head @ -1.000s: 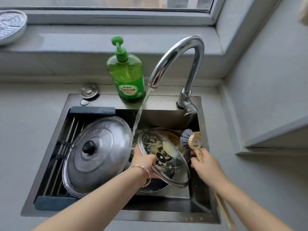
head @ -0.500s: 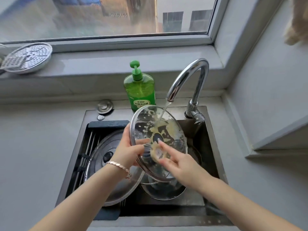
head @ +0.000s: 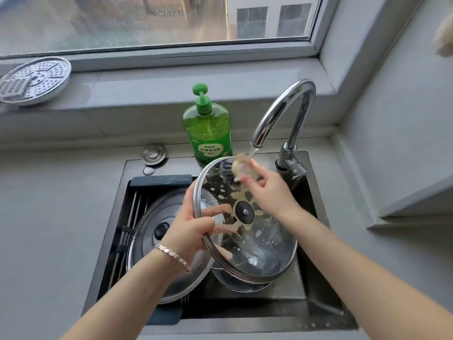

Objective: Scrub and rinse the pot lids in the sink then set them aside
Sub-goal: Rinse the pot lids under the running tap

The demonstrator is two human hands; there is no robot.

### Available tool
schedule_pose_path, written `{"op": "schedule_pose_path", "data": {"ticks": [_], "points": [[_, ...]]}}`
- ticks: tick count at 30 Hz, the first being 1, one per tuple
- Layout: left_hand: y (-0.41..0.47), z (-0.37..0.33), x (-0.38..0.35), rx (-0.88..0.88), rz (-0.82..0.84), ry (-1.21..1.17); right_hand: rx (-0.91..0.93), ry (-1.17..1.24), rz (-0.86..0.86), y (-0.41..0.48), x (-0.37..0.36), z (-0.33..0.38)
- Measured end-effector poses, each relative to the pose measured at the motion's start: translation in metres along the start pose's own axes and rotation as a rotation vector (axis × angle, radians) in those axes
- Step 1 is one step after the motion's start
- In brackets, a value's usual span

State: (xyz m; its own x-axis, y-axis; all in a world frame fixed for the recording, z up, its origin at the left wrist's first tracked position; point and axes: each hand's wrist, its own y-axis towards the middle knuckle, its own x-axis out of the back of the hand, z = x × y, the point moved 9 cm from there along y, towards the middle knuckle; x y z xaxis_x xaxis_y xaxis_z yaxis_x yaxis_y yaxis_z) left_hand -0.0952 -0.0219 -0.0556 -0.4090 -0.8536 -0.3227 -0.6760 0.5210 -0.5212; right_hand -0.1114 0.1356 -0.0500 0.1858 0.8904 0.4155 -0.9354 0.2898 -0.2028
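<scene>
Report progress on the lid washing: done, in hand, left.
Done: nothing clearly; the steel lid lies on the sink rack, washed or not I cannot tell. In hand: left hand holds the tilted glass lid by its rim, right hand holds the brush against its upper edge under the running faucet. Left: yellowish residue around its knob, rinsing, setting lids aside.

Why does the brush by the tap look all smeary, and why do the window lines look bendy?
Head view: the brush in the right hand is smeared by motion blur, under the water from the faucet. Head view: the wide-angle lens bows the window frame. Head view: daylight leaves bright glare on the faucet and the glass lid.
</scene>
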Motion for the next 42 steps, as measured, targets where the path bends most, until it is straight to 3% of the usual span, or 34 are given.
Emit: {"op": "schedule_pose_path", "data": {"ticks": [6, 10, 15, 17, 21, 23, 26, 30, 42], "points": [[0.002, 0.0, 0.002, -0.028, -0.039, 0.096, 0.078, 0.057, 0.104, -0.021, -0.021, 0.009], [-0.006, -0.013, 0.005, -0.098, -0.106, 0.095, -0.079, -0.014, -0.034, -0.011, 0.016, -0.043], [-0.001, -0.021, 0.017, -0.11, -0.225, 0.23, -0.27, -0.232, 0.327, -0.066, -0.008, -0.095], [0.002, -0.013, 0.019, -0.047, -0.238, 0.261, -0.216, -0.283, 0.285, -0.061, 0.005, -0.083], [0.002, -0.01, 0.017, -0.02, -0.233, 0.294, 0.071, -0.312, -0.018, -0.026, 0.049, -0.005], [0.002, -0.015, 0.014, -0.041, -0.235, 0.313, 0.13, -0.264, -0.021, -0.009, 0.055, 0.031], [-0.001, -0.023, 0.013, -0.059, -0.276, 0.321, 0.107, -0.063, 0.056, 0.012, 0.052, 0.065], [-0.006, -0.028, 0.009, -0.073, -0.293, 0.295, -0.053, 0.285, 0.087, 0.022, 0.04, 0.066], [-0.005, -0.014, -0.018, 0.04, -0.303, 0.093, -0.005, 0.09, 0.096, -0.016, 0.079, 0.038]]}}
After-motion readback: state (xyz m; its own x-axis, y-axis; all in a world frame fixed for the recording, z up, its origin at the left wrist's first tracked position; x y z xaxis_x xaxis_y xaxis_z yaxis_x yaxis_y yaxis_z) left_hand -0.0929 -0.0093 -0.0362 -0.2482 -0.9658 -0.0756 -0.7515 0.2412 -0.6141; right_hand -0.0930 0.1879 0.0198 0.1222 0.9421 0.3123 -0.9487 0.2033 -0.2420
